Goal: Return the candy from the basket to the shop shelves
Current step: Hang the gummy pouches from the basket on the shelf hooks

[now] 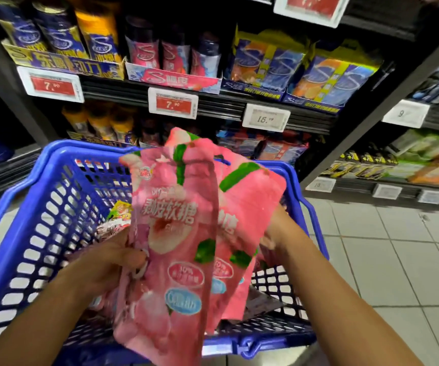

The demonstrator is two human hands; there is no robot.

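Note:
Two pink peach candy bags overlap above the blue plastic basket (pixel 41 207). My left hand (pixel 112 260) grips the left edge of the front candy bag (pixel 170 233). The second candy bag (pixel 250 196) lies behind it to the right, and my right hand (pixel 279 233) holds it from behind, its fingers mostly hidden. More sweets packets (pixel 119 210) lie inside the basket, partly covered by the bags. The shop shelves (pixel 213 107) stand straight ahead with gum bottles and packs.
Price tags (pixel 172 103) line the shelf edges. Gum bottles (pixel 144 46) and blue-orange gum packs (pixel 300 70) fill the upper shelf. A second shelf unit (pixel 397 167) angles off to the right above a tiled floor (pixel 387 260).

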